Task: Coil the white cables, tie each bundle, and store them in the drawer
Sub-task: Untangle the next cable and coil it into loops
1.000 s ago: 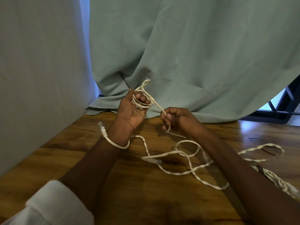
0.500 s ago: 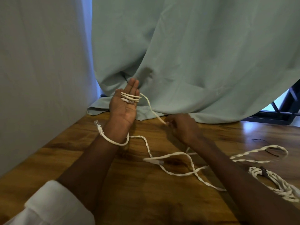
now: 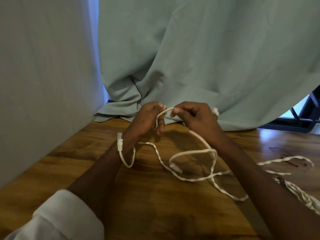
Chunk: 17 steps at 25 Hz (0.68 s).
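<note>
I have the left hand raised over the table with its fingers curled round a few turns of the cable, and the right hand just beside it pinching the next run of that cable between thumb and fingertip. From the right hand the cable drops to the table, makes one open loop and trails off toward the right. Its plug hangs at my left wrist, with a short slack bight below it.

I judge the cable light and limp but springy: it is thin, round and smooth-jacketed, and parts of it are twisted like rope, so turns will want to spring open and slide off the fingers unless the left hand keeps them clenched. The best hold is close to the coil, feeding a short length at a time; pulling from far back would drag the loose loop into a knot. The plug is hard moulded plastic and could snag.

A second cable, the bundle, lies at the right edge of the table with a dark tie on it. The table is glossy, grained wood; a soft green curtain pools at its far edge. No drawer is in view
</note>
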Tool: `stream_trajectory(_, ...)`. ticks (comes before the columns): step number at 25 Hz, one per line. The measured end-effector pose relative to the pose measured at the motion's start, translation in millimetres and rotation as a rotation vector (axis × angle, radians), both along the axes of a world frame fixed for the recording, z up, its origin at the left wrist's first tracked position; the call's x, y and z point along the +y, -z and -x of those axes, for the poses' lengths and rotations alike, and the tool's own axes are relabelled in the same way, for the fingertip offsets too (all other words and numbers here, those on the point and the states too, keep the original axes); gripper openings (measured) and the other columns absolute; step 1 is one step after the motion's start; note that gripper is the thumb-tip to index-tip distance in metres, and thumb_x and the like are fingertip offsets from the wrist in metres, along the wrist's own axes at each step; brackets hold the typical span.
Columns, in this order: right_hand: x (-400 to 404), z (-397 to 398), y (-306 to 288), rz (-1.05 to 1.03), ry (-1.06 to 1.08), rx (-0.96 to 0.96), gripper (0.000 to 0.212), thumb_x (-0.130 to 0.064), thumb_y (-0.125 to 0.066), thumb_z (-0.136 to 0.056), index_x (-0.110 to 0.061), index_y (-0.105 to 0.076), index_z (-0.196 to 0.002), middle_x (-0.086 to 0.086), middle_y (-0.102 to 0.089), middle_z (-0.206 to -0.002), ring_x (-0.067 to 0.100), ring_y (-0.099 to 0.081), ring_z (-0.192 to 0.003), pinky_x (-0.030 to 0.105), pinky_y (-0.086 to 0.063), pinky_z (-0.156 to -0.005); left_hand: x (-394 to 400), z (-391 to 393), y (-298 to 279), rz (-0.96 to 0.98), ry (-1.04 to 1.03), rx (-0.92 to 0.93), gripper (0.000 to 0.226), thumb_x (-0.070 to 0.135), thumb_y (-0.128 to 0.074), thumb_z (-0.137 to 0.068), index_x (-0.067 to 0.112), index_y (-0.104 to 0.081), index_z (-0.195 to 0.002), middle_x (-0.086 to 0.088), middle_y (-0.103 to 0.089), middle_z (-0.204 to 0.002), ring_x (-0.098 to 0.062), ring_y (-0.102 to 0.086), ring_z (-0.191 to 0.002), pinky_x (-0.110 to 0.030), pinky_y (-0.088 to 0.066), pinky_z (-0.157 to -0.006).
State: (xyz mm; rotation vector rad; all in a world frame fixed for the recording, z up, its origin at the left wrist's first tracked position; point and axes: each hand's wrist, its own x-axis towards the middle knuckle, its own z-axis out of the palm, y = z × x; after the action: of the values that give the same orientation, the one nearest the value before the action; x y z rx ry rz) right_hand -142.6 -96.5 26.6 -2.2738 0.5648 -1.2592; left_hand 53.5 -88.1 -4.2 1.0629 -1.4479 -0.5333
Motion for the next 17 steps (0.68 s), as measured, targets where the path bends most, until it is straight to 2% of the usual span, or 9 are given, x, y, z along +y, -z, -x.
stream_trajectory(2, -13.0, 10.7, -0.3, -0.072, 0.092, -0.136, 0.018, -0.011, -0.066, -0.101, -0.002, -0.079, -0.091, -0.02, -0.065, -0.059, -0.003, -0.058, -0.056, 0.01, -0.042, -0.06, 5.3, 7.0, -6.6, -0.062, 0.19, 0.052, 0.051, 0.032, -0.035, -0.114, -0.005, -0.063, -0.093, -0.006, -0.044, -0.044, -0.016, -0.036, -0.034, -0.022, -0.03, -0.038)
stream_trajectory(4, -24.1, 14.9, 7.2, -0.173, 0.16, -0.183, 0.017, -0.013, -0.066, -0.101, -0.003, -0.077, -0.092, -0.014, -0.06, -0.055, -0.001, -0.052, -0.044, 0.01, -0.038, -0.049, 11.1, 16.7, -12.7, -0.128, 0.328, 0.151, 0.06, 0.043, -0.034, -0.112, -0.005, -0.063, -0.09, 0.0, -0.033, -0.041, -0.01, -0.024, -0.032, -0.021, -0.025, -0.037)
stream_trajectory(6, -27.7, 11.9, 15.8, -0.292, 0.107, -0.228, 0.018, -0.015, -0.061, -0.104, -0.005, -0.074, -0.098, -0.002, -0.069, -0.073, -0.002, -0.06, -0.051, 0.01, -0.043, -0.052, 14.5, 27.0, -15.5, -0.179, 0.436, 0.256, 0.055, 0.044, -0.04, -0.109, -0.001, -0.062, -0.088, 0.004, -0.029, -0.042, -0.007, -0.02, -0.031, -0.021, -0.024, -0.039)
stream_trajectory(8, -22.9, 4.2, 22.5, -0.436, -0.018, -0.229, 0.029, -0.026, -0.054, -0.108, -0.006, -0.074, -0.113, 0.006, -0.077, -0.089, 0.001, -0.069, -0.068, 0.013, -0.049, -0.06, 14.6, 33.0, -15.9, -0.186, 0.46, 0.352, 0.044, 0.038, -0.046, -0.109, 0.005, -0.059, -0.082, 0.006, -0.028, -0.043, -0.005, -0.021, -0.031, -0.021, -0.024, -0.04)
stream_trajectory(10, -17.6, -1.1, 25.7, -0.493, -0.097, -0.198, 0.031, -0.03, -0.054, -0.108, -0.008, -0.072, -0.121, -0.002, -0.079, -0.084, 0.001, -0.068, -0.063, 0.013, -0.048, -0.056, 12.0, 33.8, -15.6, -0.185, 0.485, 0.458, 0.041, 0.035, -0.046, -0.11, 0.008, -0.055, -0.08, 0.007, -0.028, -0.042, -0.005, -0.022, -0.03, -0.021, -0.028, -0.039)
stream_trajectory(13, -23.4, -2.8, 27.4, -0.364, -0.078, -0.164, 0.019, -0.008, -0.06, -0.104, -0.005, -0.071, -0.119, -0.015, -0.073, -0.07, -0.004, -0.064, -0.058, 0.013, -0.047, -0.06, 10.8, 29.9, -14.2, -0.224, 0.608, 0.538, 0.039, 0.034, -0.044, -0.11, 0.009, -0.054, -0.082, 0.007, -0.029, -0.042, -0.008, -0.029, -0.032, -0.027, -0.039, -0.047)
stream_trajectory(15, -28.6, -0.3, 27.9, -0.265, -0.021, -0.077, 0.02, -0.004, -0.06, -0.103, -0.005, -0.072, -0.12, -0.017, -0.074, -0.075, -0.006, -0.066, -0.066, 0.015, -0.048, -0.067, 12.6, 29.8, -13.4, -0.273, 0.668, 0.487, 0.041, 0.036, -0.04, -0.111, 0.01, -0.056, -0.083, 0.006, -0.029, -0.043, -0.011, -0.031, -0.035, -0.031, -0.043, -0.055)
stream_trajectory(17, -28.9, 5.3, 27.5, -0.245, -0.03, -0.029, 0.021, -0.005, -0.06, -0.104, -0.003, -0.073, -0.12, -0.016, -0.075, -0.078, -0.006, -0.067, -0.068, 0.013, -0.047, -0.067, 13.5, 34.2, -13.0, -0.313, 0.7, 0.408, 0.044, 0.04, -0.037, -0.112, 0.011, -0.056, -0.084, 0.006, -0.03, -0.044, -0.011, -0.031, -0.037, -0.033, -0.044, -0.061)
